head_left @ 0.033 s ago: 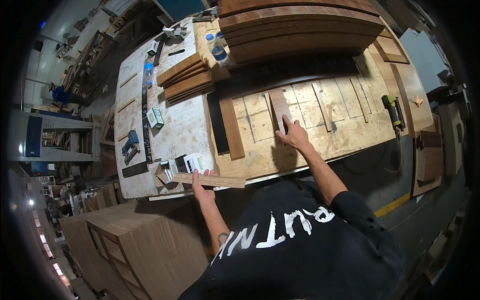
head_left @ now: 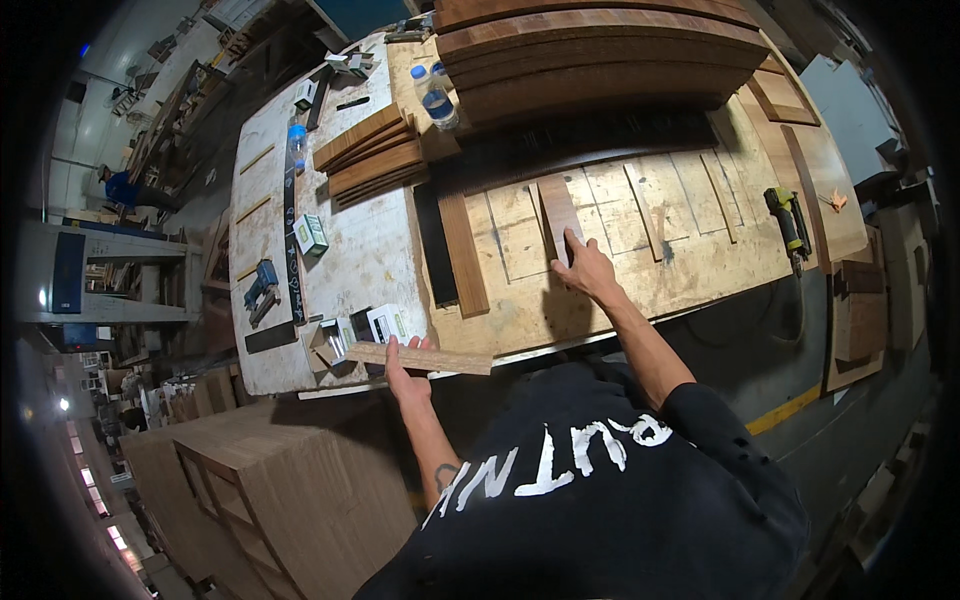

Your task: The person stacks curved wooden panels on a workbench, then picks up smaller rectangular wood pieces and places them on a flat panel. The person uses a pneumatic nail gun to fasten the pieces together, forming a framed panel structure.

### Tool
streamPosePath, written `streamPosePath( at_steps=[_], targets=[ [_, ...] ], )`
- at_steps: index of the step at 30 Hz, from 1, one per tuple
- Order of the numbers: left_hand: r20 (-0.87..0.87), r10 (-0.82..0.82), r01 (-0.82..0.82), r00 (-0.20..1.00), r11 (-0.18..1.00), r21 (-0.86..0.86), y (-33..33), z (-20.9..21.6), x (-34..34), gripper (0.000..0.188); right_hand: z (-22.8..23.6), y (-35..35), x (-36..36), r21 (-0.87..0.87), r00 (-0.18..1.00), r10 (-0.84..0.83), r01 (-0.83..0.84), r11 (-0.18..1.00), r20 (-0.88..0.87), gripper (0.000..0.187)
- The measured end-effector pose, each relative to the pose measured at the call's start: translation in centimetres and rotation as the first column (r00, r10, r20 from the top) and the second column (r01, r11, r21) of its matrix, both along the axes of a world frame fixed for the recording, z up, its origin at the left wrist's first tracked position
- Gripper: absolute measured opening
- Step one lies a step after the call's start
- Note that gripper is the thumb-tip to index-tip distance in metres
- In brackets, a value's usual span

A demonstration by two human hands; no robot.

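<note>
Leftmost on the worktable (head_left: 375,255), a blue tool (head_left: 262,282) lies near a dark strip. Next, the left hand (head_left: 408,378) pinches a wooden slat (head_left: 458,362) between thumb and fingers, over the near edge. Further right, the right hand (head_left: 588,270) lays its forefinger on the near end of a brown board (head_left: 560,205) lying on the table; whether its thumb grips cannot be told. A green-and-black tool (head_left: 787,222) lies at far right.

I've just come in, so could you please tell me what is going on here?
The person's left grip holds a wooden strip at the near edge of the workbench. The right grip is at the near end of a flat wooden piece lying there. Brown boards are stacked beyond.
</note>
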State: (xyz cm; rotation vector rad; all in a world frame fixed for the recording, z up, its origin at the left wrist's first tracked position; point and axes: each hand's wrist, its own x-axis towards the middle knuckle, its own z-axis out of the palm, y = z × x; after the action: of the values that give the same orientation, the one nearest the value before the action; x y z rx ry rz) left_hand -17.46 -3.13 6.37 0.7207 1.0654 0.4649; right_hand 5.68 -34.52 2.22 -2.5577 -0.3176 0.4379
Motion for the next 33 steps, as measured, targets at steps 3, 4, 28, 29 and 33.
streamPosePath(
  at_steps=[3,4,28,29,33],
  targets=[
    [-0.002,-0.015,0.015,1.0,1.0,0.006,-1.3,0.5,0.1,0.072,1.2,-0.3,-0.5,0.003,1.0,0.019,-0.019,1.0,0.019,0.08],
    [-0.018,-0.016,0.017,1.0,0.999,0.041,-2.1,0.7,-0.8,0.071,1.5,-0.7,-1.3,0.008,0.999,0.05,-0.05,0.999,0.011,0.078],
    [-0.185,0.56,-0.493,0.807,0.813,0.309,-26.0,5.0,-33.1,0.07,6.4,-7.6,-1.3,0.128,0.975,0.152,-0.133,0.983,-0.16,0.058],
    [-0.184,0.577,-0.51,0.796,0.802,0.31,-26.9,5.4,-33.8,0.071,5.6,-6.9,0.1,0.064,0.986,0.122,-0.13,0.989,0.115,0.055],
    [-0.115,0.693,-0.634,0.712,0.704,0.32,-30.7,5.2,-40.3,0.067,4.8,-3.9,2.5,0.064,0.944,0.326,-0.329,0.942,0.054,0.042]
  ],
)
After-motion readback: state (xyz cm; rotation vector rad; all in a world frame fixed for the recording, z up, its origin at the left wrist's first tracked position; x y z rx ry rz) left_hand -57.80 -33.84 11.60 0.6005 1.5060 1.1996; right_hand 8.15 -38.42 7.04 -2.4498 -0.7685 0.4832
